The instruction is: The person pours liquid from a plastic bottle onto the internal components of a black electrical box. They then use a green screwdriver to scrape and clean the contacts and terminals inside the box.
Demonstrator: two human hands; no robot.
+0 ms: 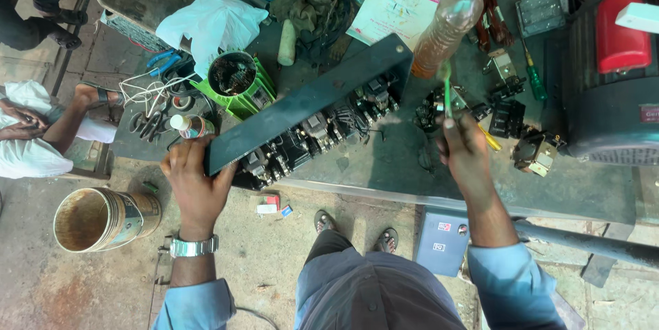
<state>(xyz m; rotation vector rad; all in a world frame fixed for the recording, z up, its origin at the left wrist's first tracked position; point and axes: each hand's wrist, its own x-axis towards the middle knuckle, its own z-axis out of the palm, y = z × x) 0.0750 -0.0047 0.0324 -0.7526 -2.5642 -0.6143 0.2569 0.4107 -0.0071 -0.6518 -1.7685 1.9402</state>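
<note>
Blue trousers [371, 289] and sandalled feet [357, 228] are seen lowest in frame, at the edge of the grey workbench [412, 172]; the left hand [195, 179] is clenched on the near end of a long dark panel [309, 103], tilted up on the bench with switchgear parts [322, 131] fixed beneath it. The right hand [467, 151] is closed around a green toothbrush [447, 90], bristles up, just beside a plastic bottle of brown liquid [446, 25]; loose black components [508, 117] lie near.

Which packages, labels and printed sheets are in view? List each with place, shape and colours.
Printed sheet: bench top, white paper with pink marks.
Plastic bottle: lying beside it, clear, amber liquid, blue cap.
Small bottle: by the left hand, white cap, multicoloured label.
Blue box: on the floor, two small stickers.
</note>
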